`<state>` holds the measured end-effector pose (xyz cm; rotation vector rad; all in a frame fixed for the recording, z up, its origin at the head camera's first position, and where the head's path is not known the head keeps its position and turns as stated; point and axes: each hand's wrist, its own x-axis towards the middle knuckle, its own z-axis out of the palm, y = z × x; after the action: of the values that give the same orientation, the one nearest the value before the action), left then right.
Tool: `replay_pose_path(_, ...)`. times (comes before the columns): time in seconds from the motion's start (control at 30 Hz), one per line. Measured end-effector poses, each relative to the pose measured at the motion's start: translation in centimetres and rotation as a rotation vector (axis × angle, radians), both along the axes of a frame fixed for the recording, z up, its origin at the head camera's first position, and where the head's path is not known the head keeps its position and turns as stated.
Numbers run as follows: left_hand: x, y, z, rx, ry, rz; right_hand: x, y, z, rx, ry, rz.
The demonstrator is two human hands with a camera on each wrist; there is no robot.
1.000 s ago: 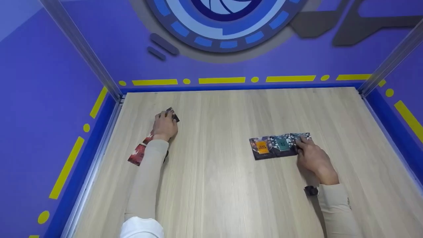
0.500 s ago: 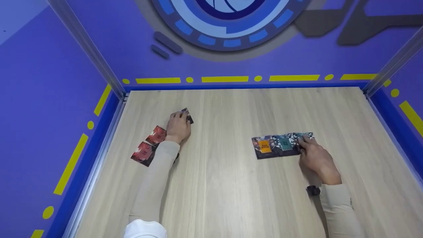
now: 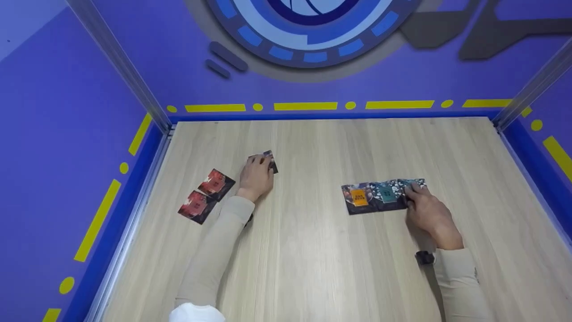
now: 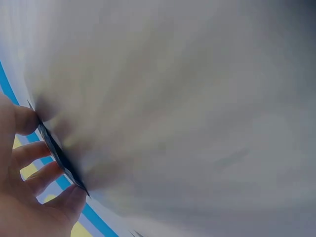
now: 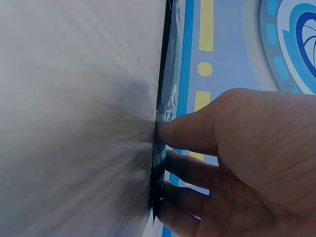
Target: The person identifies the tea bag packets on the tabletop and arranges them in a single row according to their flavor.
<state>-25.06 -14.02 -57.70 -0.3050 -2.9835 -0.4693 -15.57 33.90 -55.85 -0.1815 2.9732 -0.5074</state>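
My left hand [image 3: 258,176] is over a small flat dark packet [image 3: 273,165] on the far left half of the table, hiding most of it. In the left wrist view, the thumb and fingertips hold this thin packet [image 4: 61,158] across its width. My right hand [image 3: 426,214] has its thumb and fingertips on a green-patterned packet [image 3: 414,182] at the right end of a row, partly hidden. Beside it lie a packet with a green label [image 3: 387,195] and one with an orange label [image 3: 359,197], edges close together.
Two red packets, one upper [image 3: 216,184] and one lower [image 3: 195,206], lie tilted at the left, near the left forearm. Purple printed walls with yellow marks [image 3: 305,106] bound the wooden table [image 3: 308,250] on three sides.
My left hand has slid its packet to the right, away from the red packets, which show more fully now. The right hand has stayed on the end of its row.
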Motion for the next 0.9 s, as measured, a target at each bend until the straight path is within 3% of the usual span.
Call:
replay_pose_path(0.57,1.6,4.4,0.6,-0.153,-0.062,-0.068,0.0,0.0,0.0,-0.007,-0.005,-0.012)
replay_pose_path(0.9,3.2,7.8,0.7,-0.248,-0.078,-0.147,-0.1,0.0,-0.1,-0.012,-0.010,-0.011)
